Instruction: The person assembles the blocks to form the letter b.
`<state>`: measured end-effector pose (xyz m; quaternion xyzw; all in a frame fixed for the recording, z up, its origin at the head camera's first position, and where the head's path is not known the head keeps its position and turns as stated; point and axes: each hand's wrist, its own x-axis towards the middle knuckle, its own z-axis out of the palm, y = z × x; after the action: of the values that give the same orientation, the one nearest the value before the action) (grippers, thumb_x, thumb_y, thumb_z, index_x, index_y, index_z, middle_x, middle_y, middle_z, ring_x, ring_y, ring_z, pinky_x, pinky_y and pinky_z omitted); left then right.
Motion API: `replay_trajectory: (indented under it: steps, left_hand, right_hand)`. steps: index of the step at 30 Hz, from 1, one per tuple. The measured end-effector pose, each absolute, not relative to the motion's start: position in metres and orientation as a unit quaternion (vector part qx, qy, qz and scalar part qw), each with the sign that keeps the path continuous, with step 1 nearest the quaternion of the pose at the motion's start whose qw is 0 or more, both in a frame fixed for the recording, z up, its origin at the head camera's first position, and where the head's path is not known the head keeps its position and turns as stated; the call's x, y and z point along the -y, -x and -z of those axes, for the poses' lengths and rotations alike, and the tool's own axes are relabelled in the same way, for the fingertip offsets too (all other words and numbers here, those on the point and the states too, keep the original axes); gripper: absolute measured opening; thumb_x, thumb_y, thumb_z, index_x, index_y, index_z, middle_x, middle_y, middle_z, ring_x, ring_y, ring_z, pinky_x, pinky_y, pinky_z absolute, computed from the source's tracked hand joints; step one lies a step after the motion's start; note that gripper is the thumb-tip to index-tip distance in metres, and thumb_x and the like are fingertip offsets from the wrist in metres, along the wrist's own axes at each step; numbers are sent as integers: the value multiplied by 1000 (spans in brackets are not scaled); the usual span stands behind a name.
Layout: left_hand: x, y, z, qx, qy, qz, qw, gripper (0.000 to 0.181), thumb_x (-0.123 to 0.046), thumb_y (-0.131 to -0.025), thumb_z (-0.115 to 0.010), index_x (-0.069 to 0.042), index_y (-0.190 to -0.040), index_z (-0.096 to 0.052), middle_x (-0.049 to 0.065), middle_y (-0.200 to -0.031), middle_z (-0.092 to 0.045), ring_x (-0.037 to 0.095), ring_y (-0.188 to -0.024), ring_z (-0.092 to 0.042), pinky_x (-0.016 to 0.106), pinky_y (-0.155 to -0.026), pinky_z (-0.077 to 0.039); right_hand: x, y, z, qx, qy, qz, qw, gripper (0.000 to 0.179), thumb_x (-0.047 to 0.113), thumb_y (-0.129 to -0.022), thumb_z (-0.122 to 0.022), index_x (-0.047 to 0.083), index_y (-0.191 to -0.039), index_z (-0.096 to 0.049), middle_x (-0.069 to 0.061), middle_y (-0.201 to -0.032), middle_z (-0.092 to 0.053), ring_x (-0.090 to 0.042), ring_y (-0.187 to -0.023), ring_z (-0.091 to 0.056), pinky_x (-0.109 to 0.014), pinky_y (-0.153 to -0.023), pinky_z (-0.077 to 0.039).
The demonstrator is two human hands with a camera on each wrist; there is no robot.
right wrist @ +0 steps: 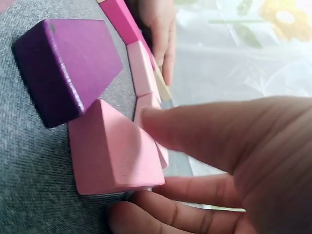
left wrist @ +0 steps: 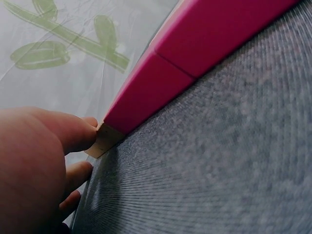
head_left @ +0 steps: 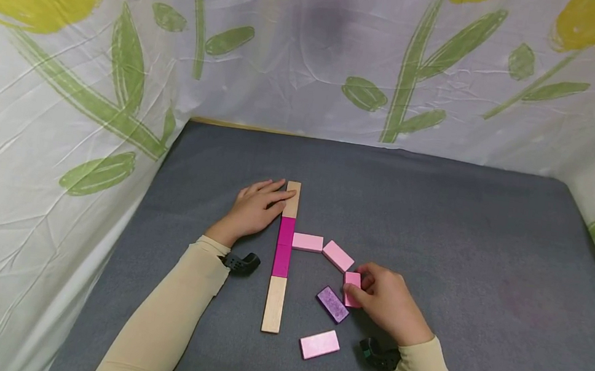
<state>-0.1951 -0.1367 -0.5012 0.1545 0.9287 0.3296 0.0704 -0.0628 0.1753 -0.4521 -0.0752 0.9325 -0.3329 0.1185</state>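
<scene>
A straight column of blocks lies on the table: a far wooden block (head_left: pixel 291 204), two magenta blocks (head_left: pixel 281 260) and a near wooden block (head_left: pixel 274 305). My left hand (head_left: pixel 254 208) rests at the far wooden block, fingers extended, one fingertip on its top and the thumb along its side. My right hand (head_left: pixel 392 299) pinches a pink block (right wrist: pixel 131 151) between thumb and fingers. From the column's right side, one pink block (head_left: pixel 308 242) runs outward, followed by an angled pink block (head_left: pixel 338 256), whose lower end meets the pinched one.
A purple block (head_left: pixel 332 304) lies slantwise just left of the right hand, and a loose light pink block (head_left: pixel 319 344) sits nearer the front. Grey cloth (head_left: pixel 437 227) covers the table. A white flowered curtain (head_left: pixel 300 74) hangs behind and at both sides.
</scene>
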Motion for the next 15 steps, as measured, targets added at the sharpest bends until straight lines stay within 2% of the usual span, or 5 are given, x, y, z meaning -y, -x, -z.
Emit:
replay_trajectory:
  steps: [5, 8, 15]
  left_hand:
    - [136, 195, 502, -927, -155, -333, 70, 44, -33, -112, -49, -28, -155, -56, 3, -170, -35, 30, -159, -23, 59, -126, -9]
    - [136, 195, 502, -927, -156, -334, 72, 44, -33, -112, -49, -28, -155, -55, 3, -170, -35, 30, -159, -23, 59, -126, -9]
    - [136, 195, 500, -928, -153, -331, 71, 44, -34, -112, -49, -29, -155, -56, 3, -170, -35, 29, -159, -23, 58, -126, -9]
  right_hand:
    - [-177, 58, 450, -941, 78, 315, 95, 42, 20, -93, -80, -4, -125, -70, -5, -86, -70, -11, -70, -59, -31, -63, -51]
    - [-176, 53, 450, -951, 73, 291, 71, 47, 22, -91, -82, -4, -127, -69, -6, -90, -67, -13, -71, -57, -33, -65, -50]
    - [-169, 41, 451, -954, 95, 284, 15, 39, 17, -83, -89, 3, -117, -76, -2, -85, -58, -11, -68, -47, -27, -57, -41]
